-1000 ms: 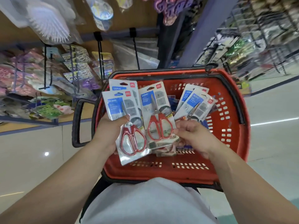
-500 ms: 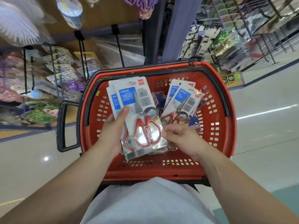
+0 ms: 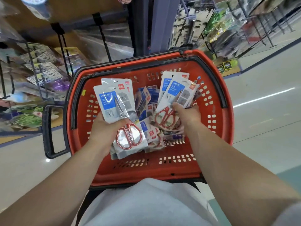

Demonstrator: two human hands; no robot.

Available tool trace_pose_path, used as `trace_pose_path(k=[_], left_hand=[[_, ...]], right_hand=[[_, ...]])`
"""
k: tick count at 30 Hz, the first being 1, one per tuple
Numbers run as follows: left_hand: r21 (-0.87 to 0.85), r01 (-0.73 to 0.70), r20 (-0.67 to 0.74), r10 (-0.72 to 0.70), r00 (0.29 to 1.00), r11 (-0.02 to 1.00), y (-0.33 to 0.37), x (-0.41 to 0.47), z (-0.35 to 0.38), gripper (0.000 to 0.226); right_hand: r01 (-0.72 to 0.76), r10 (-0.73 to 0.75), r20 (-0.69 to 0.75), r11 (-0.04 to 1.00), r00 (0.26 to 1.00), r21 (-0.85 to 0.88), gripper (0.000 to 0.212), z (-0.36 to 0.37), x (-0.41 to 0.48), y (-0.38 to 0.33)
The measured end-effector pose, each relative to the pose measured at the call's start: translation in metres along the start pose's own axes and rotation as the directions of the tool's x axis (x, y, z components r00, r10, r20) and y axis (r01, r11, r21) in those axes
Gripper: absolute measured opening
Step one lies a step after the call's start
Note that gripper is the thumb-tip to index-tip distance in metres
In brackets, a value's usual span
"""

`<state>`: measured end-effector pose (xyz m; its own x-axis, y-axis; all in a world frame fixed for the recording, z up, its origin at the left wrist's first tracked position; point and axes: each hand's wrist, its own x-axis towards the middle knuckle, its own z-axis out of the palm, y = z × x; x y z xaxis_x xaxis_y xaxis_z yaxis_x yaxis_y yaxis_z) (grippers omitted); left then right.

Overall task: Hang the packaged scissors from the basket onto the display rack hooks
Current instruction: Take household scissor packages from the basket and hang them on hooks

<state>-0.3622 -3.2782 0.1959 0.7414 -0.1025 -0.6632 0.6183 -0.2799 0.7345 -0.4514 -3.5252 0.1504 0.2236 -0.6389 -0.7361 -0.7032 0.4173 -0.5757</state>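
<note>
Nearest the camera, a white garment (image 3: pixel 146 203) fills the lower centre, with both bare forearms reaching forward over it. The left hand (image 3: pixel 104 129) is clamped on the left stack of packaged scissors (image 3: pixel 120 110), thumb across the front card just above the red handles, and holds the stack upright over the left half of the basket (image 3: pixel 146 171). The right hand (image 3: pixel 187 114) is closed around the right stack of packaged scissors (image 3: pixel 175 93), fanned and tilted to the right, with its lower edge down among the loose packages (image 3: pixel 146 103) lying in the basket's middle. The hands are well apart, one to each side of that pile. The front cards are white with a blue label and a small red logo; the scissors have red handles. The basket is red plastic with perforated walls and a black rim; a black handle (image 3: pixel 47 132) projects from its left side. Beyond it to the left, the display rack hooks (image 3: pixel 62 46) stand above blurred bagged goods. A dark upright post (image 3: pixel 141 23) rises behind the basket. Further racks (image 3: pixel 228 25) stand at far right along the pale shop floor (image 3: pixel 263 128).
</note>
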Motion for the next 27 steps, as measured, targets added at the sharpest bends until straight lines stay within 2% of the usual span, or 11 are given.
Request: trace_pose_path(k=[2, 4, 8, 9, 18, 23, 27], left_hand=[[0.027, -0.005, -0.010, 0.005, 1.000, 1.000, -0.002, 0.000, -0.004, 0.047], [0.042, -0.010, -0.018, 0.011, 1.000, 0.999, -0.004, 0.000, -0.007, 0.046], [0.040, -0.011, -0.034, 0.013, 0.999, 0.999, -0.006, 0.000, -0.014, 0.049], [0.034, -0.008, -0.034, 0.009, 0.999, 0.999, -0.007, 0.000, -0.016, 0.049], [0.045, -0.033, -0.035, 0.034, 0.999, 0.998, -0.002, -0.004, -0.022, 0.045], [0.066, -0.068, -0.025, 0.070, 0.997, 0.996, 0.004, -0.008, -0.024, 0.046], [0.049, -0.097, -0.037, 0.099, 0.994, 0.994, 0.010, -0.014, -0.025, 0.057]], right_hand=[[-0.046, 0.043, 0.042, 0.998, 0.998, 0.054, 0.045, 0.005, 0.012, -0.003], [-0.055, 0.053, 0.029, 0.994, 0.998, 0.091, 0.048, 0.014, 0.024, -0.004], [0.028, -0.029, 0.006, 0.996, 1.000, 0.085, 0.087, 0.029, 0.033, -0.001], [0.056, -0.057, 0.023, 0.996, 0.998, 0.076, 0.090, 0.029, 0.034, 0.003], [0.181, -0.171, 0.145, 0.982, 0.975, -0.058, 0.049, 0.003, 0.015, 0.005], [0.262, -0.254, 0.145, 0.965, 0.956, -0.033, 0.050, -0.011, -0.006, -0.008], [0.339, -0.342, 0.223, 0.939, 0.913, 0.053, 0.044, -0.025, -0.040, -0.030]])
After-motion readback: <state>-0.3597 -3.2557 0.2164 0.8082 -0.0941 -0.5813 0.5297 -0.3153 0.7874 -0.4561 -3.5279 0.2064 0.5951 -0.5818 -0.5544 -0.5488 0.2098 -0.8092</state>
